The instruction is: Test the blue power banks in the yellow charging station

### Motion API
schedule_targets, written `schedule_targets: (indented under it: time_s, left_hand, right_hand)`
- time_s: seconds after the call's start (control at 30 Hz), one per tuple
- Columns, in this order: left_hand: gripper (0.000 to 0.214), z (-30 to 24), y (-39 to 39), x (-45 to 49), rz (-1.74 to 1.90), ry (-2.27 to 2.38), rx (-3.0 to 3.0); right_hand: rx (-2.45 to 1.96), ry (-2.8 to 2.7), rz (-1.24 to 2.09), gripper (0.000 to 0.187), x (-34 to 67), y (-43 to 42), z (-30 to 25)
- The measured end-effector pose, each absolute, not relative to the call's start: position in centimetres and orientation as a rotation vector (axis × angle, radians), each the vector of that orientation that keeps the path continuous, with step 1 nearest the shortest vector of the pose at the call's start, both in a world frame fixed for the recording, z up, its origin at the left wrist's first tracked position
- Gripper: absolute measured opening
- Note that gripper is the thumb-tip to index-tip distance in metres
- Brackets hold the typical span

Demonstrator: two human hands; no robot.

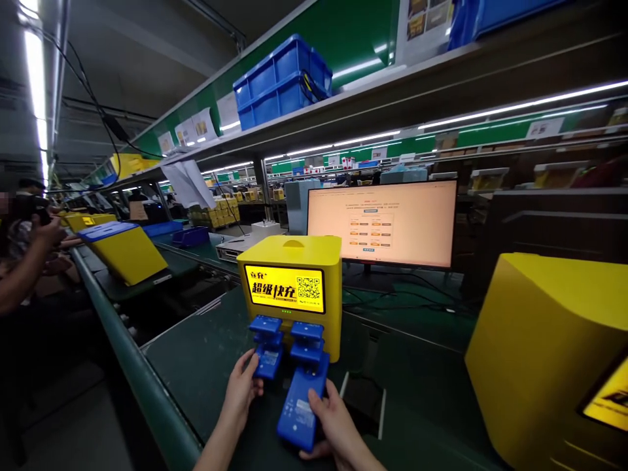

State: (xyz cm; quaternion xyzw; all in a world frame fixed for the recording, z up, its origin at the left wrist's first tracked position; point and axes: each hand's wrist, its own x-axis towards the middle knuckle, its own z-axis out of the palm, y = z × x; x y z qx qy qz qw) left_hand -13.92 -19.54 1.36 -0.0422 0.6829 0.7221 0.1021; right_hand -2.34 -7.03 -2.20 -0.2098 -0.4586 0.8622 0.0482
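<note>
Blue power-bank module (300,409) pinched between fingers and thumb of my right hand (333,418); second module (267,356) pinched in my left hand (239,392), just before yellow charging kiosk (289,288).

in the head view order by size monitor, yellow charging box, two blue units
Monitor, yellow charging box, then blue unit in the right hand and blue unit in the left hand: look alike, nearness unsure.
</note>
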Motion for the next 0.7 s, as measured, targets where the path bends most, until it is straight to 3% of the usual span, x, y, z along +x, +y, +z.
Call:
schedule_targets:
  time_s: [0.2, 0.37, 0.43, 0.5, 0.6, 0.7]
  left_hand:
    - [0.06, 0.2, -16.9, -9.9, 2.222, 1.999, 0.029]
    - [0.09, -0.1, -15.5, -6.7, 2.059, 1.942, 0.164]
    - [0.077, 0.9, -14.8, -7.0, 2.1, 1.812, 0.063]
    - [0.045, 2.1, -14.0, -8.1, 2.137, 1.757, -0.028]
    - [0.009, 2.4, -12.6, -10.1, 2.129, 1.738, -0.143]
    - [0.011, 0.0, -10.6, -11.1, 2.096, 1.903, -0.105]
  right_hand:
    - [-0.706, -1.228, 2.641, 0.064, -4.5, -5.3, -0.7]
    - [-0.685, -1.021, 2.577, 0.072, 0.4, -0.8, -0.3]
    - [-0.705, -1.033, 2.596, 0.073, 4.8, 1.7, -0.9]
    - [-0.799, -1.071, 2.56, 0.07, 10.1, 4.6, -2.0]
    - [-0.987, -1.09, 2.223, 0.058, 18.7, 9.5, -3.6]
    - [-1.087, -1.018, 1.685, 0.054, 26.0, 14.7, -4.1]
